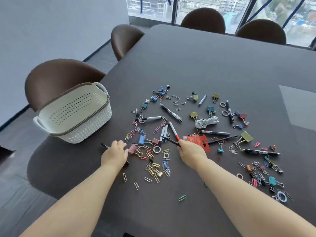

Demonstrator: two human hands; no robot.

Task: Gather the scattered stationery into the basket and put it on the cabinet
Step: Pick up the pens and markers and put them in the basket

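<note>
A white perforated basket (75,115) with a grey rim stands at the table's left edge. Pens, binder clips, paper clips, rubber rings, a coiled white cord (206,121) and a red card packet (198,140) lie scattered across the dark table (205,65). My left hand (114,155) is curled over a black pen (104,145) just below the basket. My right hand (190,151) grips a red-and-white pen (173,130) and a black pen (169,140) that stick out toward the upper left, beside the red packet.
Brown chairs stand around the table: one (56,77) right behind the basket, one (124,40) further back on the left, two (203,19) at the far end by the window. The table's near left corner (44,168) drops to a grey floor.
</note>
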